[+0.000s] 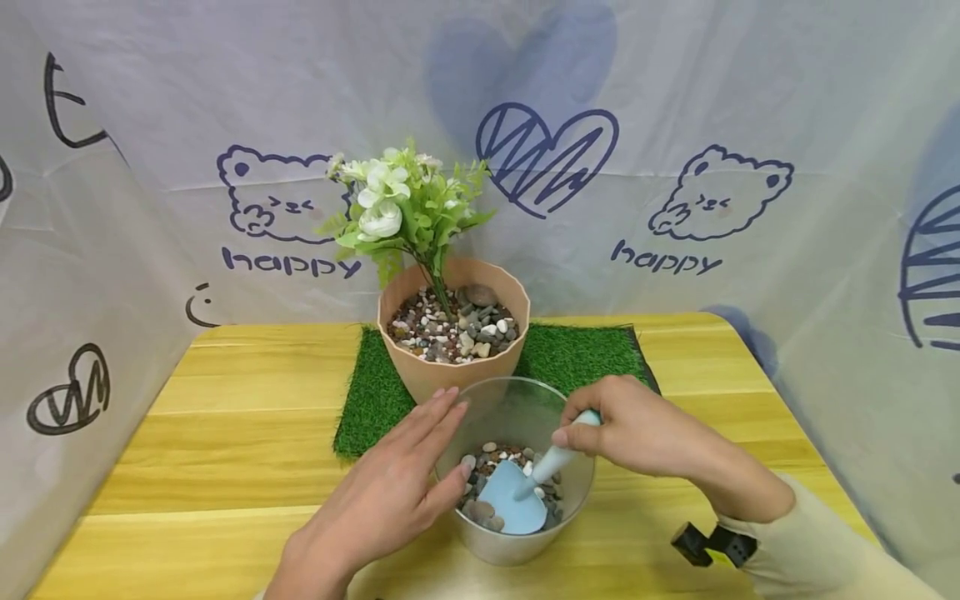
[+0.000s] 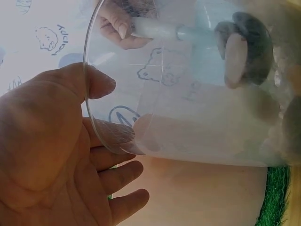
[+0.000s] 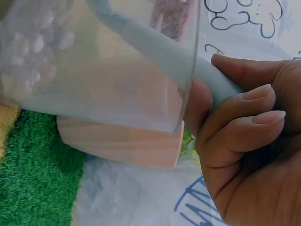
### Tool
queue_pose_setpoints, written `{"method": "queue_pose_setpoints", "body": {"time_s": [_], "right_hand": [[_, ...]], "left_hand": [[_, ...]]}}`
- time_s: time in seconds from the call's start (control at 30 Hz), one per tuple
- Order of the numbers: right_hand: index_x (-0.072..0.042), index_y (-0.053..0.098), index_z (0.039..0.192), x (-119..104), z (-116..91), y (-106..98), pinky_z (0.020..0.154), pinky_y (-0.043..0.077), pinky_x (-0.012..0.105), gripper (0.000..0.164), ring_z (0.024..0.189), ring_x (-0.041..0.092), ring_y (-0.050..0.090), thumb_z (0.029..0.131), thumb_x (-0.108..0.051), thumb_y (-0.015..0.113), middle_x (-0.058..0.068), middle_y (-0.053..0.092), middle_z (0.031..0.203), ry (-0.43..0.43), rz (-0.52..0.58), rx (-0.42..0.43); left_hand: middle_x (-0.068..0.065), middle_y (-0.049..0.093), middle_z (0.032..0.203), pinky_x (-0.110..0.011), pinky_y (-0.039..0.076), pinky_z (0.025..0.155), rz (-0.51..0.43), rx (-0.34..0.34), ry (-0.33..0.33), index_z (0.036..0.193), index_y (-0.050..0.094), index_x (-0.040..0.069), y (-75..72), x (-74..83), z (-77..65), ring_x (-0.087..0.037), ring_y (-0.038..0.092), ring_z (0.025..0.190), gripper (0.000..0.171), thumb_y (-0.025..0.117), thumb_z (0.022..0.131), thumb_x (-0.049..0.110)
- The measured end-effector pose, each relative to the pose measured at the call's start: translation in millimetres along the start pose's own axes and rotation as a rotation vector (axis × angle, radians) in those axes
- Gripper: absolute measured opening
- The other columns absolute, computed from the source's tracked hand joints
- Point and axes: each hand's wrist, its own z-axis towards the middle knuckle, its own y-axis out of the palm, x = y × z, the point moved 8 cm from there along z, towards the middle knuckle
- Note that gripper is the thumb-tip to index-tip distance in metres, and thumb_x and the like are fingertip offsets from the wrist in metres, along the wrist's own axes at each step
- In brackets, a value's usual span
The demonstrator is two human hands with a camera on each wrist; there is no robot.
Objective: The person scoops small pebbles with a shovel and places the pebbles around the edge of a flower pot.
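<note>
The blue trowel point(image 1: 517, 500), blade on pebbles point(image 1: 480, 512) in the clear bucket point(image 1: 498, 550), should feel light and stiff (perhaps slippery), best held by its handle point(image 1: 553, 461), where the right hand point(image 1: 641, 429) grips it while the left hand point(image 1: 386, 487), fingers extended, touches the bucket.

In the right wrist view, the right grip point(image 3: 244, 134) hides one end of the blue shovel point(image 1: 513, 502); the stones point(image 1: 483, 514) look blurred through the bucket point(image 1: 497, 548). From the head view, this bucket partly covers the flowerpot point(image 1: 420, 371). The left wrist view cuts off the left grip point(image 2: 61, 150).
</note>
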Motion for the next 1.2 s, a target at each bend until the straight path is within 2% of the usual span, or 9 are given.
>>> {"method": "queue_pose_setpoints", "body": {"time_s": [0.37,0.63,0.97,1.2], "right_hand": [[-0.008,0.079,0.093,22.2,-2.1,-4.0,0.042,0.034,0.021,0.018,0.046,0.007,0.037,0.099,-0.023,0.072,0.004,0.066,0.068,0.083,0.208,0.001],[0.001,0.077,0.100,41.3,-1.9,-6.6,0.037,0.030,0.019,0.022,0.039,0.005,0.034,0.101,-0.020,0.069,0.008,0.066,0.066,0.132,0.379,-0.026],[0.006,0.076,0.106,54.9,-5.5,-19.4,0.036,0.031,0.019,0.026,0.038,0.005,0.037,0.103,-0.019,0.068,0.008,0.069,0.067,0.136,0.443,-0.002],[0.009,0.073,0.108,63.0,-13.0,-33.0,0.038,0.038,0.023,0.028,0.040,0.006,0.041,0.104,-0.017,0.065,0.004,0.069,0.068,0.164,0.475,0.050]], "left_hand": [[-0.004,0.033,0.172,-0.043,0.031,0.129,0.003,-0.003,0.004,0.163,0.040,0.010,0.4,-0.4,-0.3,-0.021,0.030,0.160,0.067,0.054,0.108,0.046],[-0.002,0.032,0.172,-0.044,0.030,0.129,-0.007,0.001,-0.006,0.164,0.039,0.011,0.3,-1.0,-0.5,-0.020,0.029,0.160,0.068,0.057,0.107,0.045],[-0.002,0.031,0.173,-0.044,0.030,0.129,-0.001,-0.009,-0.010,0.164,0.038,0.012,1.2,-0.4,-0.1,-0.020,0.029,0.160,0.068,0.056,0.107,0.046],[-0.003,0.029,0.174,-0.044,0.029,0.130,0.005,-0.013,-0.006,0.164,0.038,0.011,0.9,-0.9,-1.2,-0.021,0.029,0.160,0.069,0.055,0.108,0.046]]}}
